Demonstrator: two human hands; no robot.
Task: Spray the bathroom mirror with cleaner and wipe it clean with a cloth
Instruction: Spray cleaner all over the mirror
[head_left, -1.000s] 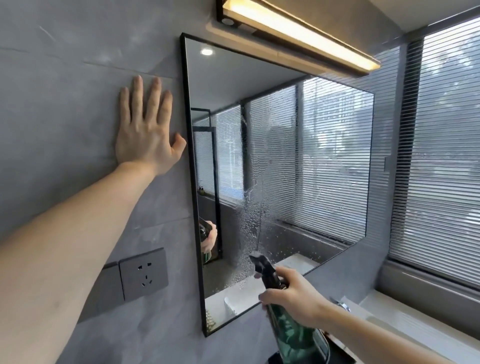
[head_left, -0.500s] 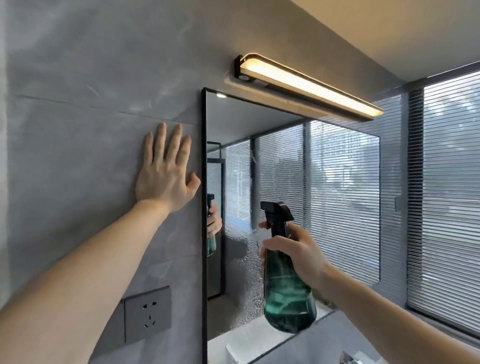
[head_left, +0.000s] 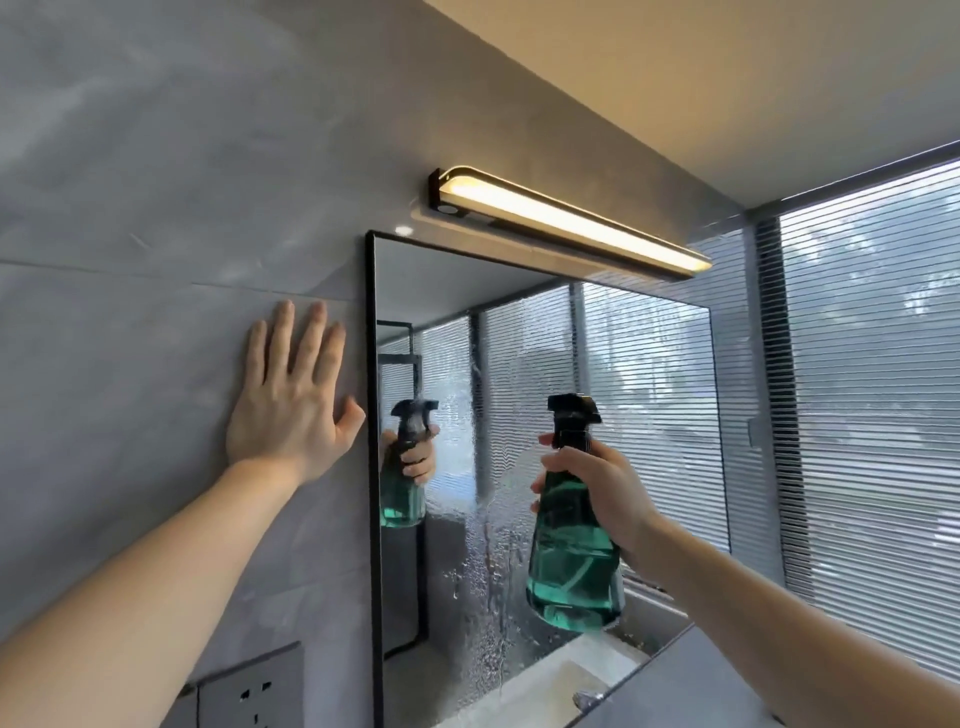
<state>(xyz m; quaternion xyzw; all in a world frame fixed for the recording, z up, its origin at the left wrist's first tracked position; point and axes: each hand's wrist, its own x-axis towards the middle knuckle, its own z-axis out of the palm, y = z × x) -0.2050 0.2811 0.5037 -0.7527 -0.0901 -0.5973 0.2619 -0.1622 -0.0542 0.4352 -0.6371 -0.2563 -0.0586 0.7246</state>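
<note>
Mirror on the wall, one hand to each side of its left edge.
The mirror (head_left: 613, 395) hangs dead centre; the lamp (head_left: 571, 223) sits just above it at twelve o'clock. At nine o'clock the left hand (head_left: 291, 410) lies flat on the wall (head_left: 130, 208), just beside the frame. In front of the glass the right hand (head_left: 597, 483) holds the spray bottle (head_left: 574, 561) upright. Socket (head_left: 249, 691) at seven o'clock, window blinds (head_left: 872, 415) at three.

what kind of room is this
Most likely a home bathroom. A black-framed wall mirror hangs on grey tiled wall under a lit bar-shaped vanity light, and a pale basin with part of a metal tap shows at the bottom edge.
</note>
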